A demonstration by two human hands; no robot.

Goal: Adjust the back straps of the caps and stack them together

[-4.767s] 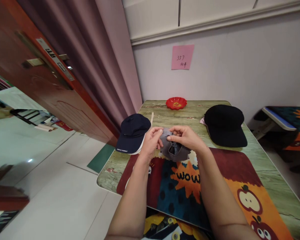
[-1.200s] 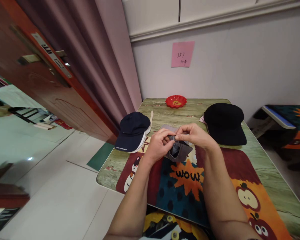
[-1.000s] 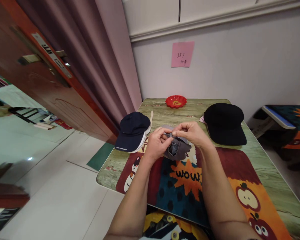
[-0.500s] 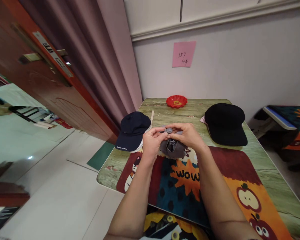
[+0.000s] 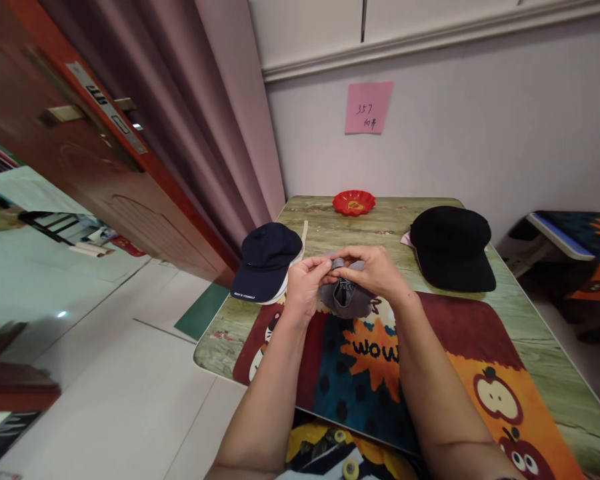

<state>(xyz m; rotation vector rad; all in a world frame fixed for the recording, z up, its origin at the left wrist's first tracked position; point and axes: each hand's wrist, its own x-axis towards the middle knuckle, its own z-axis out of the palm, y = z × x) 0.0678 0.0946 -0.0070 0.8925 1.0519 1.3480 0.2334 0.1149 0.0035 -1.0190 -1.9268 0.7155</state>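
Observation:
A grey cap [image 5: 356,303] sits in front of me with its back opening and adjusting strap toward me. My left hand [image 5: 307,283] is closed, thumb and fingertips pinching the strap [image 5: 338,264] from the left. From the other side my right hand [image 5: 373,268] pinches the same strap, its fingers curved over the top. The fingers partly cover the strap and its fastening. Most of the cap's crown lies behind both hands.
A navy cap [image 5: 267,257] is at the table's left, over a white one. A black cap [image 5: 453,247] stands at the right. The red dish [image 5: 354,203] sits at the back. A colourful mat [image 5: 360,393] covers the front of the table [image 5: 220,347].
My left fingers and thumb have shifted slightly on the strap and drawn closer together. The right hand has hardly moved and keeps its pinch. The cap stays in the same place.

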